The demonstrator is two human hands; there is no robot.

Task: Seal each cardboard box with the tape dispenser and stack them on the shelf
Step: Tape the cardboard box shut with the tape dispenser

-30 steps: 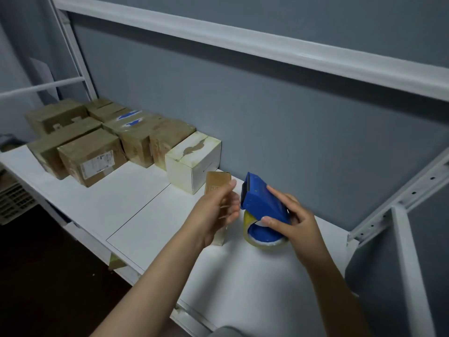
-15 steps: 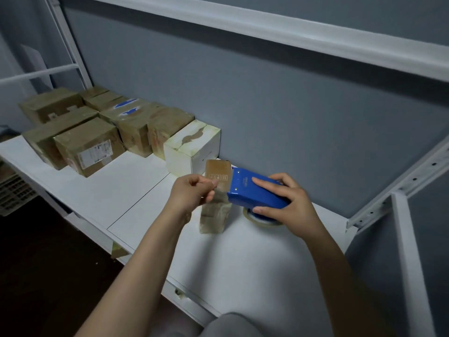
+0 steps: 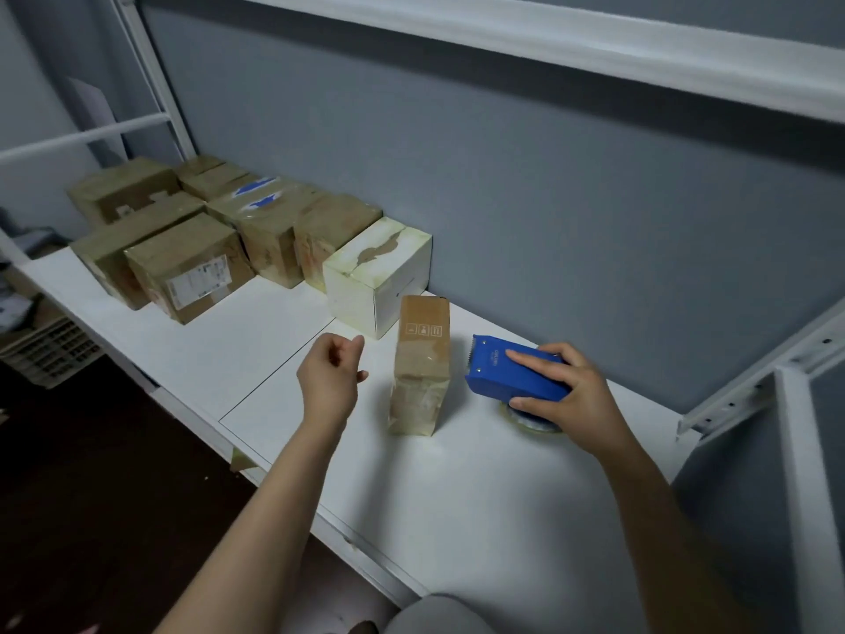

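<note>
Two bare hands over the white shelf, mid-frame. R hand, right of centre, grips the blue tape dispenser: index finger laid along its top, thumb curled round the near side, other fingers wrapped behind. Dispenser lies roughly flat w/ toothed end pointing left, tape roll under it resting on the shelf. L hand, left of centre, holds nothing; fingers loosely curled, thumb near index tip, hovering just beside the small brown box, not touching it. That box stands upright on the shelf btwn the two hands, tall and narrow, glossy tape over its front, row of small handling symbols near the top; small gap btwn it and the dispenser's toothed end. Directly behind it, toward the grey wall, sits a white box w/ a torn brown patch on its top. Further toward upper left, several brown boxes packed close together in a cluster on the same shelf, one w/ a white label on its front, two w/ blue marks on top. White upper shelf beam runs across the top of the frame; white upright post at lower right. Slatted pale crate at left edge below shelf level. Floor below is dark, details too dim to tell
</note>
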